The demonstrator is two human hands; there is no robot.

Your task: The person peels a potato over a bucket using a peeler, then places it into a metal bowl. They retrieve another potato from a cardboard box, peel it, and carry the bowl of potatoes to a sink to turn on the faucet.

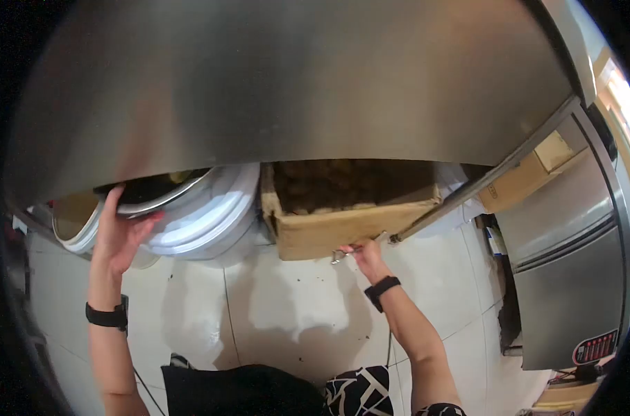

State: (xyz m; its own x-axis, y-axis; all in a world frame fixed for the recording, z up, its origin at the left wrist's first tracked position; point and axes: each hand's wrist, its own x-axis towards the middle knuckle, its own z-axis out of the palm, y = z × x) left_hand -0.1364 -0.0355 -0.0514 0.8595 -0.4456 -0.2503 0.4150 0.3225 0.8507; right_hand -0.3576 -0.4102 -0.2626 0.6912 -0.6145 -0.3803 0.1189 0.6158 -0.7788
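My left hand (122, 232) grips the rim of a metal bowl (166, 201), its thumb over the edge and its fingers below. The bowl rests above a white lidded bucket (211, 225), partly under the steel counter. My right hand (369, 255) is closed around a small metal tool (339, 255) with looped ends, in front of a cardboard box (336, 231). Brown lumpy items (329, 182), too dark to make out, fill the open box.
A steel counter (294, 83) spans the top. Another bucket (75, 215) stands at the left. A counter leg (461, 194) is right of the box. Farther right are another carton (516, 186) and a steel appliance (572, 291). Pale floor tiles (280, 305) lie below.
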